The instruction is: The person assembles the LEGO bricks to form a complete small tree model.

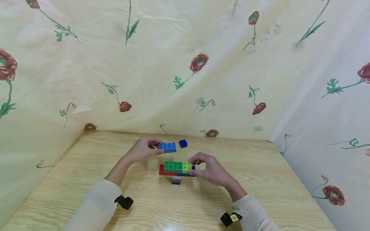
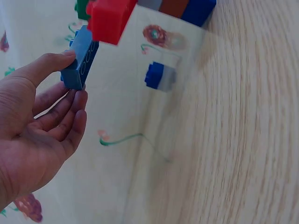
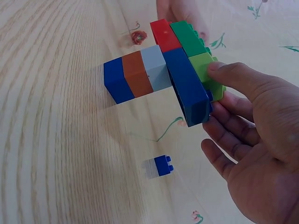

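My left hand [image 1: 144,149] pinches a light blue brick [image 1: 171,148], studs up, between thumb and fingers. It is held above and behind a T-shaped stack of toy bricks, apart from it. My right hand [image 1: 212,170] pinches the lime green brick [image 1: 186,167] at the stack's right top end, thumb in front and fingers behind. Beside the lime brick sits a longer green brick [image 1: 172,166]. Under them lie a red brick [image 1: 161,170] and a dark blue brick [image 3: 189,88]. The stem has a white brick [image 3: 157,67], an orange-brown brick [image 3: 137,74] and a blue bottom brick [image 3: 117,80].
A small dark blue brick [image 1: 183,143] stands near the back of the wooden table [image 1: 173,208], behind the stack. Flower-patterned cloth [image 1: 150,70] rises behind the table and along both sides. Each sleeve carries a small black device, the left wrist camera [image 1: 124,202] among them.
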Demonstrator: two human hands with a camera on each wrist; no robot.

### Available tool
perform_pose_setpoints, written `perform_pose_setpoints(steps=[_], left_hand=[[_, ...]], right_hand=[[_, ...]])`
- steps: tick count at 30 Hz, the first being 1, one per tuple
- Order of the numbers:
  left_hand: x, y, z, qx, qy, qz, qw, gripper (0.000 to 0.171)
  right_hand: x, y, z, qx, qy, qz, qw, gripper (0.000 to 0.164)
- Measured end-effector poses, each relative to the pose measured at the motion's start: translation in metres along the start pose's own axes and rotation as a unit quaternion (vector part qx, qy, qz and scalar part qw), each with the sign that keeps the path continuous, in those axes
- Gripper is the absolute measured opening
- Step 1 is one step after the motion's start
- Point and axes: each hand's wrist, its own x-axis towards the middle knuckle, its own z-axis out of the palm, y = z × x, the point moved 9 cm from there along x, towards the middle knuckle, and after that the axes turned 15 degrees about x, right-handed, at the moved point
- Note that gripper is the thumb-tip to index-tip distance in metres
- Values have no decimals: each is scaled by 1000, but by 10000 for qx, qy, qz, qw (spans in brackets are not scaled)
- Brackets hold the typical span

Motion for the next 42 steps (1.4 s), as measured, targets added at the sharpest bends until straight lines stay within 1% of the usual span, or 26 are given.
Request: perform_pose_setpoints(steps=[2,5,12,16,23,31,38,42], left_hand=[[-4,8,-1,-3,-27,82,10000,35],[-9,18,0,22,-64,109,9999,34],[-17,30,3,13,-97,270,9996,33],[-21,38,5,33,-116,287,9995,34],[-28,44,13,-44,-116,344,9993,34],[-31,52,22,-56,-166,499,9986,35],[-32,54,25,-23,-180,568,9982,34],[-33,54,27,-18,-223,531,9983,34]], right_hand=[[0,0,0,-12,1,11,10000,29],[0,-1,-1,-6,6,26,10000,29],[0,1,-1,30,-5,101,9999,29],[0,0,-1,36,-18,150,9999,29],[1,0,-1,30,-7,147,9999,30],[1,1,-1,73,-24,167,9998,30],[0,1,-1,68,1,109,9999,30],[1,1,-1,95,-7,122,9999,30]])
